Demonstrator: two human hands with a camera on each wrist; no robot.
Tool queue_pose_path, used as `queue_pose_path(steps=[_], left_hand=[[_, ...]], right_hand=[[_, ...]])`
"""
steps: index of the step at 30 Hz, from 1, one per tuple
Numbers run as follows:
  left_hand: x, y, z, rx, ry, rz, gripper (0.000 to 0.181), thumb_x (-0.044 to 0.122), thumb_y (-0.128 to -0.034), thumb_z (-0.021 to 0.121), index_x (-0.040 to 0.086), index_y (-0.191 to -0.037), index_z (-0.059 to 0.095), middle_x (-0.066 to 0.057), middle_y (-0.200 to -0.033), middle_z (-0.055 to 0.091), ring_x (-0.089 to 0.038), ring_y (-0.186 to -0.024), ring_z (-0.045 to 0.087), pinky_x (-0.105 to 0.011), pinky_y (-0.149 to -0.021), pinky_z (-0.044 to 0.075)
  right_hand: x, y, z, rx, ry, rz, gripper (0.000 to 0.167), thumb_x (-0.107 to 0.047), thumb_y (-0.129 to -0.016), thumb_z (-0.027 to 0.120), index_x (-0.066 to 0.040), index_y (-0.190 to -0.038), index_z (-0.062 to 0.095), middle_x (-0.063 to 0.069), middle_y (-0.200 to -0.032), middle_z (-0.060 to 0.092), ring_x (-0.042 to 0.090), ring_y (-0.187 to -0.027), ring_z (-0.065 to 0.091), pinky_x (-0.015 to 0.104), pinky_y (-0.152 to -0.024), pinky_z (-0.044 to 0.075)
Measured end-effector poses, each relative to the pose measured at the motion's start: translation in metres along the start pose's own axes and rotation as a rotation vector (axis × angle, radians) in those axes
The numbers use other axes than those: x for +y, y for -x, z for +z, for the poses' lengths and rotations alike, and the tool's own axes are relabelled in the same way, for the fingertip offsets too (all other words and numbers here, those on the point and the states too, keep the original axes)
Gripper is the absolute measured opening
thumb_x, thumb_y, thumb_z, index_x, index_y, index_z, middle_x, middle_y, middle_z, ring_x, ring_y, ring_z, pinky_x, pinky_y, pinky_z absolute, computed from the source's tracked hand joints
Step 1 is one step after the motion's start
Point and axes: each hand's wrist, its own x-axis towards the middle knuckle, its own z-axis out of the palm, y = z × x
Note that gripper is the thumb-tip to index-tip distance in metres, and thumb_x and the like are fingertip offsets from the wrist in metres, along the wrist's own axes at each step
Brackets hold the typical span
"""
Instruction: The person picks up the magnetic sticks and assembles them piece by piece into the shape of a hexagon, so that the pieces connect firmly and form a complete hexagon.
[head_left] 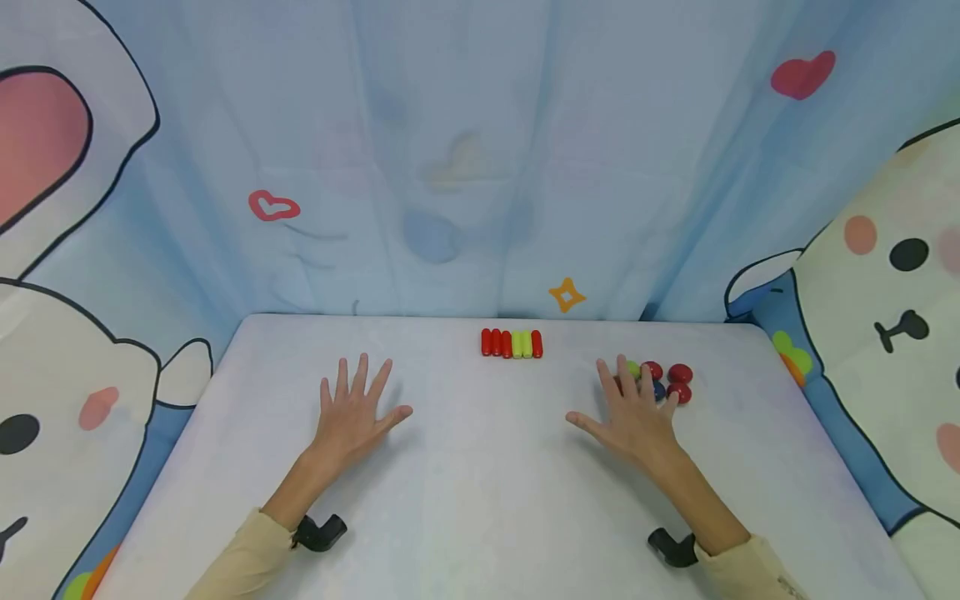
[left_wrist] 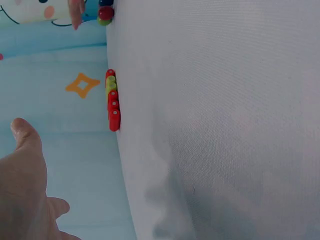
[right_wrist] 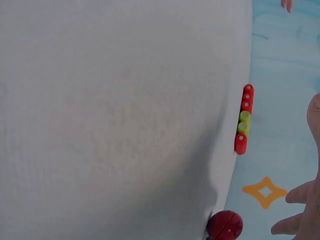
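Observation:
My left hand (head_left: 351,421) is held above the left half of the white table, fingers spread and straight, with nothing in it. On the right, my right hand (head_left: 636,421) spreads its fingers the same way; its fingertips overlap my view of a group of balls. In that group are several red balls (head_left: 680,372), a dark blue ball (head_left: 659,391) and a yellow-green ball (head_left: 633,369), partly hidden behind the fingers. A row of short red rods (head_left: 496,342) and yellow-green rods (head_left: 522,344) lies side by side at the far middle, apart from both hands.
The white table (head_left: 480,483) ends at a light blue curtain (head_left: 480,167) along its far edge. Printed bear-like figures flank the table on the left and right. A black wrist camera (head_left: 321,533) sits at the left cuff, another black camera (head_left: 672,548) at the right.

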Motion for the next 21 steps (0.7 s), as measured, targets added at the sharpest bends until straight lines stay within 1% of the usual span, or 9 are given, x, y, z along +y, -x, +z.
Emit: queue_pose_path(steps=[5,9,11,12,14,18,19,21], left_hand=[[0.002,-0.002,-0.002,0.011,0.008,0.0,0.084,0.065,-0.0896,0.049,0.022,-0.156,0.021,-0.019,-0.162,0.015,-0.049,-0.148,0.005,-0.072,-0.112,0.007],[0.003,-0.003,-0.004,0.021,0.007,0.002,0.083,0.063,-0.09,0.051,0.022,-0.155,0.021,-0.018,-0.162,0.016,-0.049,-0.148,0.007,-0.071,-0.112,0.008],[0.003,-0.003,-0.004,0.025,0.015,0.014,0.082,0.061,-0.0907,0.051,0.022,-0.156,0.021,-0.017,-0.162,0.016,-0.048,-0.148,0.008,-0.071,-0.113,0.009],[0.003,-0.004,-0.005,0.023,0.032,0.027,0.081,0.06,-0.0913,0.051,0.022,-0.156,0.02,-0.017,-0.162,0.016,-0.047,-0.149,0.008,-0.07,-0.113,0.01],[0.003,-0.004,-0.005,0.014,0.082,0.073,0.078,0.056,-0.093,0.052,0.022,-0.156,0.02,-0.015,-0.163,0.015,-0.045,-0.149,0.008,-0.068,-0.114,0.012],[0.003,-0.007,-0.006,-0.008,0.203,0.169,0.072,0.051,-0.0966,0.049,0.023,-0.156,0.019,-0.011,-0.163,0.016,-0.04,-0.151,0.01,-0.064,-0.116,0.016],[0.003,-0.008,-0.006,-0.011,0.225,0.179,0.071,0.05,-0.0973,0.049,0.023,-0.156,0.019,-0.01,-0.164,0.016,-0.039,-0.151,0.01,-0.064,-0.116,0.018],[0.004,-0.011,-0.005,-0.016,0.275,0.175,0.069,0.049,-0.0983,0.047,0.024,-0.156,0.019,-0.008,-0.164,0.015,-0.037,-0.151,0.01,-0.064,-0.115,0.018]], right_hand=[[0.006,-0.006,-0.003,0.008,-0.007,0.025,0.107,-0.079,-0.078,0.05,-0.01,-0.154,0.02,0.029,-0.157,0.017,0.06,-0.139,0.015,0.086,-0.096,0.01],[0.011,-0.01,-0.009,-0.003,-0.037,0.049,0.111,-0.078,-0.076,0.055,-0.011,-0.155,0.017,0.029,-0.158,0.016,0.06,-0.139,0.015,0.085,-0.098,0.009],[0.016,-0.012,-0.013,-0.004,-0.078,0.052,0.111,-0.077,-0.075,0.057,-0.011,-0.155,0.016,0.029,-0.158,0.016,0.06,-0.139,0.016,0.084,-0.099,0.009],[0.019,-0.013,-0.015,-0.004,-0.097,0.048,0.111,-0.075,-0.076,0.059,-0.011,-0.155,0.015,0.029,-0.158,0.016,0.059,-0.139,0.016,0.084,-0.099,0.01],[0.023,-0.014,-0.019,0.003,-0.138,0.035,0.11,-0.072,-0.077,0.061,-0.01,-0.155,0.016,0.03,-0.157,0.018,0.057,-0.139,0.019,0.082,-0.1,0.015],[0.029,-0.016,-0.024,0.029,-0.218,0.02,0.106,-0.063,-0.078,0.068,-0.007,-0.154,0.019,0.031,-0.155,0.024,0.052,-0.14,0.026,0.076,-0.098,0.029],[0.03,-0.017,-0.025,0.035,-0.241,0.021,0.106,-0.061,-0.078,0.07,-0.006,-0.153,0.021,0.031,-0.154,0.025,0.051,-0.139,0.027,0.075,-0.097,0.032],[0.029,-0.017,-0.026,0.042,-0.284,0.026,0.105,-0.06,-0.078,0.071,-0.004,-0.153,0.022,0.03,-0.154,0.027,0.05,-0.139,0.029,0.072,-0.097,0.035]])
